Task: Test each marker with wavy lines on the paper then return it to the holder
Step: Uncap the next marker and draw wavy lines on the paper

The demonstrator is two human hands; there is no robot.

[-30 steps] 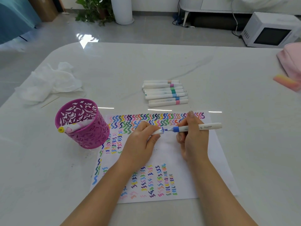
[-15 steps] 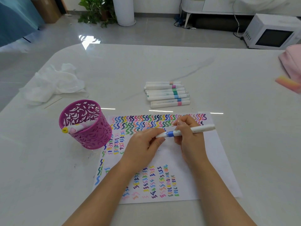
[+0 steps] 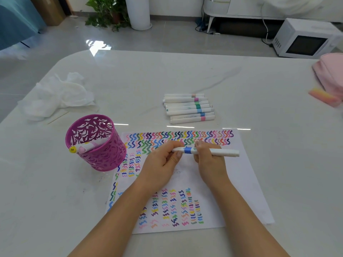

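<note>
A white marker with a blue band (image 3: pixel 219 152) lies level above the paper (image 3: pixel 241 175), its cap on. My right hand (image 3: pixel 209 164) grips its barrel and my left hand (image 3: pixel 161 164) pinches the capped left end. The paper is covered with rows of coloured wavy lines. To its left stands the purple perforated holder (image 3: pixel 100 154), with two markers (image 3: pixel 87 147) leaning inside. Several white markers (image 3: pixel 189 108) with coloured bands lie in a stack beyond the paper.
A crumpled white tissue (image 3: pixel 57 95) lies at the table's left. A pink pouch (image 3: pixel 330 75) and an orange-pink eraser (image 3: pixel 322 95) sit at the right edge. Off the table, a white microwave (image 3: pixel 306 39) and a potted plant (image 3: pixel 105 13) stand on the floor.
The cap in my left hand has been pushed onto the marker's blue tip. The two hands have come closer together.
</note>
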